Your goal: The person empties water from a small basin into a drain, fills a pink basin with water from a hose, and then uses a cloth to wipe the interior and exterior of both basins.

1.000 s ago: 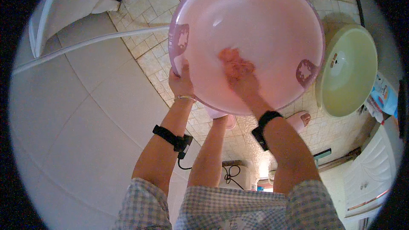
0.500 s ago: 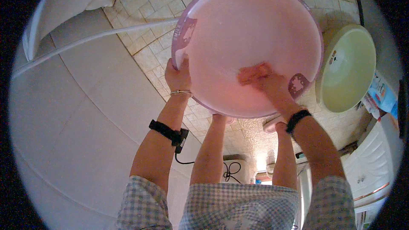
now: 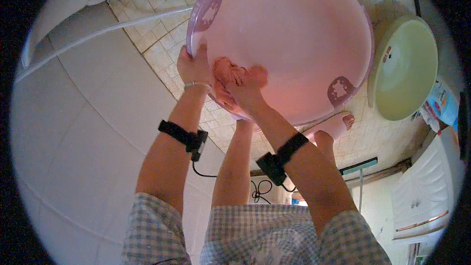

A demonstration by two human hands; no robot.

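A large round pink basin point(image 3: 294, 24) with a purple rim is tipped toward me, its pale inside showing. My left hand point(image 3: 195, 66) grips the rim at its left side, thumb inside and the other fingers behind the wall. My right hand point(image 3: 243, 93) presses a crumpled orange-red cloth point(image 3: 228, 71) against the inner wall, low on the left and close to my left hand. Its fingers are closed round the cloth and partly hidden by it.
A pale green basin point(image 3: 405, 73) leans at the right, beside a blue-and-white package point(image 3: 443, 103). A white hose point(image 3: 113, 27) runs in from the left to the pink basin. Below right lies a squeegee point(image 3: 359, 166) on the tiled floor point(image 3: 159, 14), near my slippered foot point(image 3: 333, 128).
My right hand has carried the cloth leftward across the basin's inside, from the lower right to beside my left hand. The basin and my left hand sit slightly higher and further left in view.
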